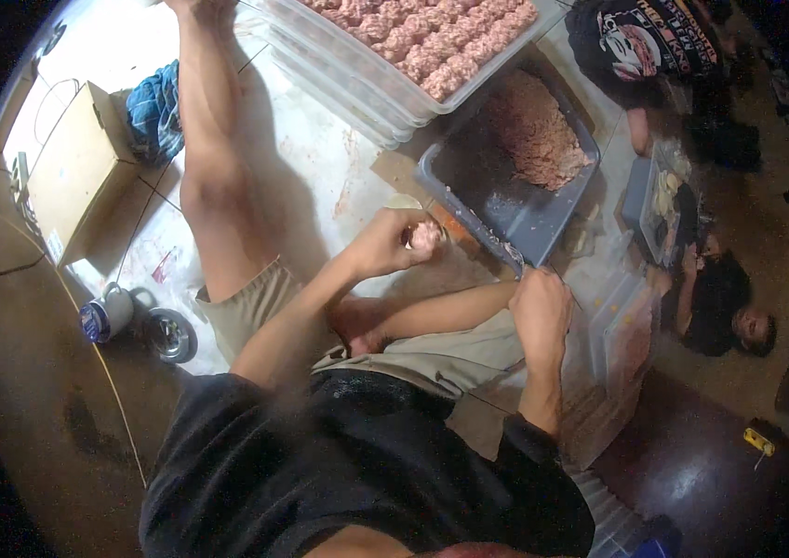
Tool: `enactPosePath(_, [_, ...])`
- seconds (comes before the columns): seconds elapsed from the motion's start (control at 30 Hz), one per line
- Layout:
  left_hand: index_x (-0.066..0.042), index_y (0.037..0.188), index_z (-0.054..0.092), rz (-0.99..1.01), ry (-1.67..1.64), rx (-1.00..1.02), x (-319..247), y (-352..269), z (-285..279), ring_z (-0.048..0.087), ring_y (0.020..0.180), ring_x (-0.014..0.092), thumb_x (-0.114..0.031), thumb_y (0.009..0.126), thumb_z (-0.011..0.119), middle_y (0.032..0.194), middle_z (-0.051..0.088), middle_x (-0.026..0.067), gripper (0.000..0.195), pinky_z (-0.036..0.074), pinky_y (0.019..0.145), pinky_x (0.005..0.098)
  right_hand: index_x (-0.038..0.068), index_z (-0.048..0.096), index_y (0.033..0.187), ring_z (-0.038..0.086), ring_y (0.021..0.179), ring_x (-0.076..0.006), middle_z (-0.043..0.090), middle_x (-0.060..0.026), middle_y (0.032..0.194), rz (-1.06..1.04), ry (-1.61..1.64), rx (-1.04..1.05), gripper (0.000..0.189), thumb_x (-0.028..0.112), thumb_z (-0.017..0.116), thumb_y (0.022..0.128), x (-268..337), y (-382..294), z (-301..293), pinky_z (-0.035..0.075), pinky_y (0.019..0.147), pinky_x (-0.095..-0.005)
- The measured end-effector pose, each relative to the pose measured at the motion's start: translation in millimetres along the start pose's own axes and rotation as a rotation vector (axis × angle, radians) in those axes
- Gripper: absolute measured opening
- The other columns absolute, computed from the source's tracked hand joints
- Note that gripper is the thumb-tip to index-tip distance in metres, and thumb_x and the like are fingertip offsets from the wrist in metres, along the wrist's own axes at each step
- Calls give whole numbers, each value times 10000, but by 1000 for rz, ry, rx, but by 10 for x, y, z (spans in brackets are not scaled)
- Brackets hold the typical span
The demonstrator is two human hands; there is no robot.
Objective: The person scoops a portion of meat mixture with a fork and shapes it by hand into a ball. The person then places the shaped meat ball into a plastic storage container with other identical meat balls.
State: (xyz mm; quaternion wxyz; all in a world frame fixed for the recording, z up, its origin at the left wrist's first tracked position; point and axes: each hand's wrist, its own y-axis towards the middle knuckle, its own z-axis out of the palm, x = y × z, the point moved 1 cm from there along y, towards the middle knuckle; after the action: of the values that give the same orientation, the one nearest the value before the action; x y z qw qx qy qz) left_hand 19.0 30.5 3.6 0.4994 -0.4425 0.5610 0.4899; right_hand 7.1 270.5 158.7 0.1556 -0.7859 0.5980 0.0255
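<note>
A lump of pink, meat-like paste (pixel 426 238) bulges from the curled fingers of my left hand (pixel 391 244), near the left side of a grey plastic tub (pixel 541 227). More coarse pinkish paste (pixel 541 132) is heaped at the tub's far end. My right hand (pixel 542 301) is closed at the tub's near corner; a thin dark line shows beside its knuckles, but what it grips cannot be made out. Beyond the tub, a stack of clear plastic trays (pixel 366 91) carries rows of shaped pink balls (pixel 450 42) on top.
On the left are a cardboard box (pixel 77 167), blue cloth (pixel 156 111), a mug (pixel 115 307) and a round metal dish (pixel 170 335). To the right lie a grey container (pixel 637 195) and clear plastic containers (pixel 621 314). Other people (pixel 722 300) are at the right.
</note>
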Motion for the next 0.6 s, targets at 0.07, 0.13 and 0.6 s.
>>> enactPosePath(0.07, [-19,900,619,11,-93,-58,-89,-1,-15,543,745,58,-116,803,872,808,614,11,288,480,662,256,-44,737,854,715,817,-449,722,-261,886,-3,-12,14,218,77,583,950,115,53,-68,565,749,-528])
enactPosePath(0.13, [-22,848,605,19,-185,-72,-93,66,-11,519,715,54,-124,821,868,763,584,0,283,456,631,254,-29,730,901,726,841,-428,727,-236,929,-12,3,22,167,68,595,922,215,127,-101,576,764,-515])
enactPosePath(0.6, [-29,904,647,-134,-307,-152,-66,34,-73,561,786,70,-165,830,859,810,634,-4,263,478,709,252,-8,697,993,730,849,-407,718,-212,981,-123,28,-40,184,88,544,961,852,410,-190,586,773,-510])
